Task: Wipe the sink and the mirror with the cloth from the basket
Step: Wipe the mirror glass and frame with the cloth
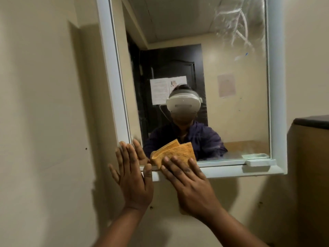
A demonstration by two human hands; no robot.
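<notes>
Head view: the right hand [188, 186] lies flat with fingers spread, pressing a folded orange cloth [175, 154] against the lower left part of the mirror [231, 113], where the glass meets the bottom ledge of the white frame [110, 68]. The cloth looks nubbly and thick, its layers fanning into a wedge above the fingertips. The left hand [132, 179] is open too, fingers splayed and empty, palm flat on the beige wall [44, 104] with its fingertips on the frame's lower left corner. The frame is smooth and glossy, with a narrow shelf along its base. White smeary streaks [236, 24] mark the glass at the upper right. A person in a dark shirt and white headset shows in the reflection.
</notes>
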